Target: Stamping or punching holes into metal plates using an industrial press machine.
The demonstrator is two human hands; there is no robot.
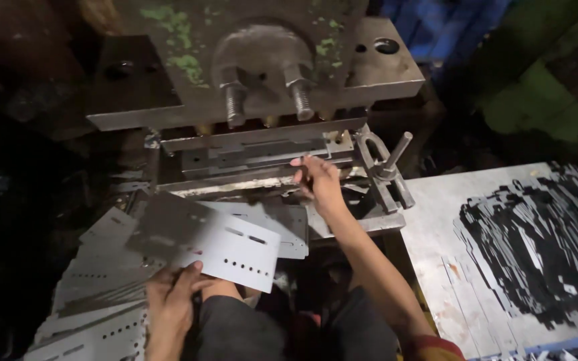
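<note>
low die gap (262, 175), clamp bolt (388, 167) right, sheets (95, 294) left

press (262, 73) placed behind, punched plate (225, 251) set in front of it, stacked plates (95, 294) at left, strips (536, 247) piled on table (436, 220) at right

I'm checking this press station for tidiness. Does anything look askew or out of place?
Yes. The punched sheets by the left hand lie fanned and crooked, not squared, and the dark strips on the metal table sprawl loosely. The right hand reaches into the press die.
</note>
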